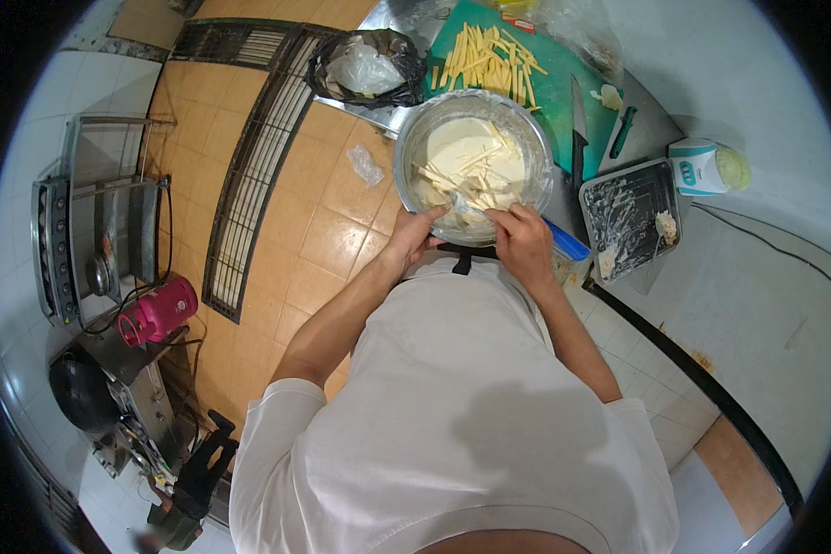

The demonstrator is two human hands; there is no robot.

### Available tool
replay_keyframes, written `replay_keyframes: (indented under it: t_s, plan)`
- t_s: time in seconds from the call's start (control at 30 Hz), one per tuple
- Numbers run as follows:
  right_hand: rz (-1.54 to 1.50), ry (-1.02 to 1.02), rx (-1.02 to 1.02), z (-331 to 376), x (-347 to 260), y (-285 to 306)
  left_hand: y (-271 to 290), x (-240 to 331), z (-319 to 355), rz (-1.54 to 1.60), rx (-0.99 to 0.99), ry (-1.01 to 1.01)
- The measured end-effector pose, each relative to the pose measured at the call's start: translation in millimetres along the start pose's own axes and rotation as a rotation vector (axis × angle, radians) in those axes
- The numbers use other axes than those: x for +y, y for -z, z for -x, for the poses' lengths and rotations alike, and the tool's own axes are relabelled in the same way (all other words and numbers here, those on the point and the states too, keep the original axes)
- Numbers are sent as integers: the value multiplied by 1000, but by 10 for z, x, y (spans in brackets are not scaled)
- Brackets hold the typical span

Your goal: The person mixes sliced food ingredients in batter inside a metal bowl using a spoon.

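A large metal mixing bowl (401, 166) stands in front of me, its inner wall smeared. Pale creamy batter (457, 146) fills its bottom, and several pale yellow sticks (480, 174), like cut potato, lie partly coated in it. My left hand (419, 233) is closed on the bowl's near left rim, thumb over the edge. At the near right rim, my right hand (526, 245) has its fingertips pinched together just inside the bowl. What they hold, if anything, I cannot make out. Between the hands, a small whitish-blue shape (459, 203) shows among the sticks.
A green cutting board (549, 125) bears piled sticks (489, 65), a knife (578, 120) and a green-handled tool (623, 132). To the right are a smeared tray (630, 222) and a white-and-teal device (697, 168). A black bag (323, 69) stands left; another person (189, 503) is lower left.
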State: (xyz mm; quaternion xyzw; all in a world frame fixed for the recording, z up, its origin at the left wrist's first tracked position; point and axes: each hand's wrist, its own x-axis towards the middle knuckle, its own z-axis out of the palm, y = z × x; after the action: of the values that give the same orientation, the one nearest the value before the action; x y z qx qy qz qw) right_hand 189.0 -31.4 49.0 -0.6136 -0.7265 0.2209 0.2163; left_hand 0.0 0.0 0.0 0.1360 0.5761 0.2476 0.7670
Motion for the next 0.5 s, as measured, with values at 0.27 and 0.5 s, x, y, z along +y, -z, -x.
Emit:
replay_keyframes:
  t_s: [0.27,0.5]
  plan:
    - [224,-103,38,-70,248,13,84,-120,-80,40,7,-42]
    - [435,-236,-205,-876,465,-40,122,-108,-173,147,-65,141]
